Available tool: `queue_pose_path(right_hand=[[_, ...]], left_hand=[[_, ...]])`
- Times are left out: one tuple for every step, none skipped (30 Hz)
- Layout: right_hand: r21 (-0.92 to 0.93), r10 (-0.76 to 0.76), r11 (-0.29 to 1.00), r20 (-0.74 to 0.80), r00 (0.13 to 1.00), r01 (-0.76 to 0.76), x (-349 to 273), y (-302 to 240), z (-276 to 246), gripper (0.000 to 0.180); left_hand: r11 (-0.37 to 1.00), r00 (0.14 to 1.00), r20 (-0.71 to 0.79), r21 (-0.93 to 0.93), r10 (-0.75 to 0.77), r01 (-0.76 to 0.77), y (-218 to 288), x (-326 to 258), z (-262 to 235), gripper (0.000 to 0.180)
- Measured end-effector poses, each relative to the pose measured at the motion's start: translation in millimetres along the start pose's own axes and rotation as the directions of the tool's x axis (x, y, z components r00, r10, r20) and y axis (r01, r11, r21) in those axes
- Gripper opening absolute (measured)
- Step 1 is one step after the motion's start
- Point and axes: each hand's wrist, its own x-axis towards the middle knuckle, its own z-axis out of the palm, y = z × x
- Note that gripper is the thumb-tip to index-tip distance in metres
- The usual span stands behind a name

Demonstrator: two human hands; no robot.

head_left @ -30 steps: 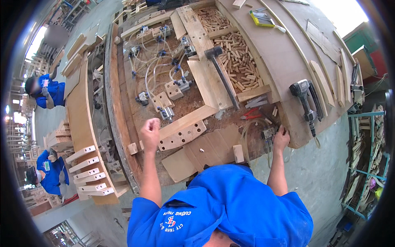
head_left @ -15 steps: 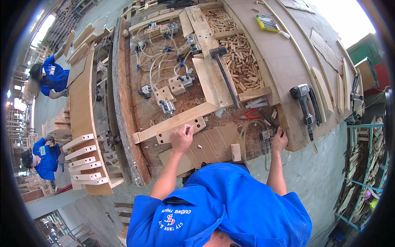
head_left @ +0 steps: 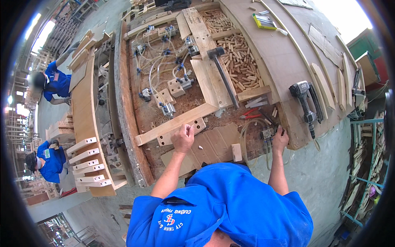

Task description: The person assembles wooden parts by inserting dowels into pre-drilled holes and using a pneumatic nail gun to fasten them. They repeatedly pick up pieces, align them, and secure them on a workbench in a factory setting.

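Note:
My left hand point(head_left: 183, 138) rests with curled fingers on the near edge of a long pale wooden rail point(head_left: 175, 123) lying in a clamping jig point(head_left: 164, 78) with several hoses and small pneumatic clamps. A drilled wooden block point(head_left: 181, 131) lies just under that hand. My right hand point(head_left: 280, 139) is at the bench's right edge, fingers on a small metal valve point(head_left: 267, 133) with hoses attached. A hammer point(head_left: 222, 74) lies across a wide board point(head_left: 210, 84) joined to the rail.
Trays of wooden dowels point(head_left: 240, 66) sit beyond the board. Red pliers point(head_left: 251, 115) and a nail gun point(head_left: 304, 105) lie at right. A curved wooden frame with slats point(head_left: 88, 136) stands to the left. Two other people in blue point(head_left: 51, 82) work far left.
My left hand has come down from a raised fist at the left to the rail's near edge. The right hand has stayed at the valve.

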Motion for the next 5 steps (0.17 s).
queue_pose_path(right_hand=[[-0.014,-0.027,1.000,-0.009,1.000,0.027,-2.1,-3.4,-0.3,0.047],[-0.028,-0.053,0.998,-0.018,0.998,0.053,-3.4,-7.2,0.3,0.046],[-0.027,-0.050,0.998,-0.010,0.999,0.049,-3.9,-11.3,1.4,0.045],[-0.029,-0.048,0.998,-0.009,0.999,0.048,-2.9,-12.1,0.0,0.045],[-0.030,-0.047,0.998,-0.008,0.999,0.046,-1.9,-12.8,-1.4,0.044]], left_hand=[[1.000,1.000,0.005,0.008,-0.006,0.006,0.3,-0.1,-0.2,0.024],[1.000,1.000,0.009,0.016,-0.013,0.012,0.6,-0.5,-0.4,0.025],[1.000,1.000,0.013,0.024,-0.019,0.019,0.7,-0.9,-0.8,0.025],[0.999,0.999,0.022,0.025,-0.027,0.027,1.3,-0.6,-0.6,0.025],[0.999,0.999,0.031,0.026,-0.035,0.034,1.8,-0.5,-0.5,0.025]])
